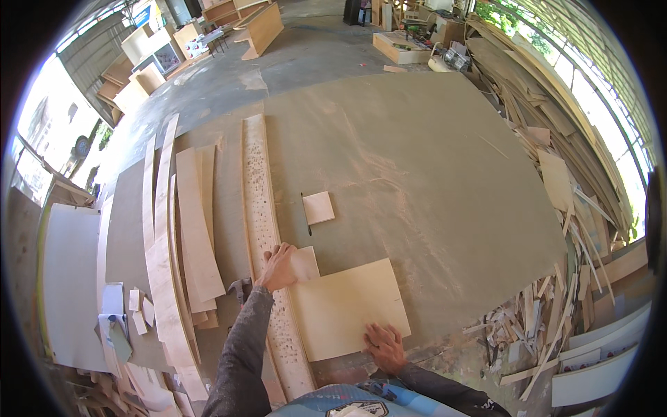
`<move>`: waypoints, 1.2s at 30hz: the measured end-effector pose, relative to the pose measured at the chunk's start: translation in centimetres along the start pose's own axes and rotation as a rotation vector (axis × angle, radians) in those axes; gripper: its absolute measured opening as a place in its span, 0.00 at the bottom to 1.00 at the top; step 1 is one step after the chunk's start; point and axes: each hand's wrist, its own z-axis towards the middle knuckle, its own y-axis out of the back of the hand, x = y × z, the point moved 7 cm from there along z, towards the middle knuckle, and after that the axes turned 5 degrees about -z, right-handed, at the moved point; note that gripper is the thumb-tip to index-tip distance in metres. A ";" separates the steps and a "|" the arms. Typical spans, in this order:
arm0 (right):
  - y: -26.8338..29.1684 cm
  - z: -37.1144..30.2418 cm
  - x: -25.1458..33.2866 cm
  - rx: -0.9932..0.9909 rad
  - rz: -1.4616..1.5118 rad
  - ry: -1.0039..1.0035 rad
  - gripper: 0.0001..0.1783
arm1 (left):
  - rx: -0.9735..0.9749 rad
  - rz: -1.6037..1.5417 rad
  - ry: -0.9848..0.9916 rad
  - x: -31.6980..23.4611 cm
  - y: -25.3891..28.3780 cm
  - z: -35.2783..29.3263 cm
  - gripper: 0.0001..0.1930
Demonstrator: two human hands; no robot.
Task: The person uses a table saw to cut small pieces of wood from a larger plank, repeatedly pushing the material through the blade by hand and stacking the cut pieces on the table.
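My left hand (278, 267) rests across the edge of a long speckled board (260, 187) and a small pale wood piece (306, 263), its fingers laid over them. That piece touches the far edge of a rectangular plywood panel (347, 302), which lies flat along the long board's right side. Low on the panel, my right hand (386, 349) lies with its fingers spread, holding nothing. A dark hammer (240, 288) lies beside my left forearm, partly hidden. Farther ahead, a small square wood block (319, 208) covers part of a thin dark rod (310, 229).
Long wood strips (165, 229) and shorter boards (198, 229) lie to the left. Several small blocks (139, 313) sit farther left. At right, a scrap heap (528, 320) and stacked planks (542, 97) border the large flat sheet (451, 174). A wooden frame (260, 33) stands far ahead.
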 end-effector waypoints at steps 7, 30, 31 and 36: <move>0.6 13.2 -8.9 -0.038 0.240 0.117 0.13 | -0.160 -0.298 0.155 -1.0 3.7 -3.8 0.14; -4.0 40.8 -15.9 0.329 0.264 0.049 0.29 | -1.356 -0.780 0.943 7.8 2.5 -33.0 0.22; -3.5 40.6 -15.4 0.282 0.264 0.105 0.29 | -1.337 -0.799 0.894 7.2 2.0 -31.9 0.22; -0.6 37.2 -15.0 0.297 0.155 0.046 0.28 | -1.214 -0.814 0.750 4.7 0.3 -29.3 0.18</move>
